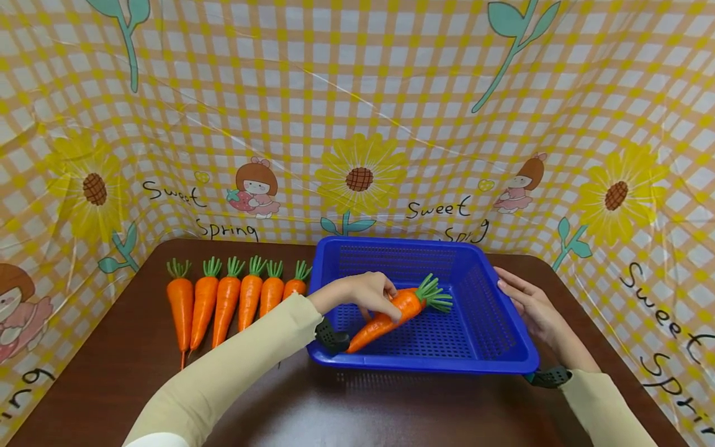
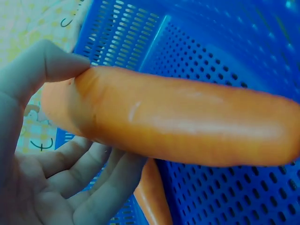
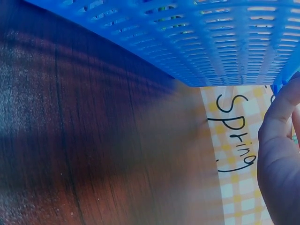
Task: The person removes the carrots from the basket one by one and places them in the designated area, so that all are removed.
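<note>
My left hand (image 1: 377, 295) pinches an orange carrot (image 1: 410, 303) with a green top. The carrot is tilted inside the blue plastic basket (image 1: 424, 363), its leafy end pointing up and right. Up close in the left wrist view, thumb and fingers lie on opposite sides of the carrot (image 2: 187, 122). Part of another carrot (image 2: 152, 197) shows below those fingers, mostly hidden. At the basket's right side, my right hand (image 1: 530, 307) holds the rim from outside. In the right wrist view this hand (image 3: 281, 150) is partly cut off beside the mesh wall (image 3: 225, 51).
Several carrots (image 1: 205, 301) lie side by side on the dark brown table (image 1: 112, 366), left of the basket, green tops away from me. My left sleeve (image 1: 234, 366) covers the lower ends of some. A checked, flowered cloth (image 1: 357, 81) hangs behind and at both sides.
</note>
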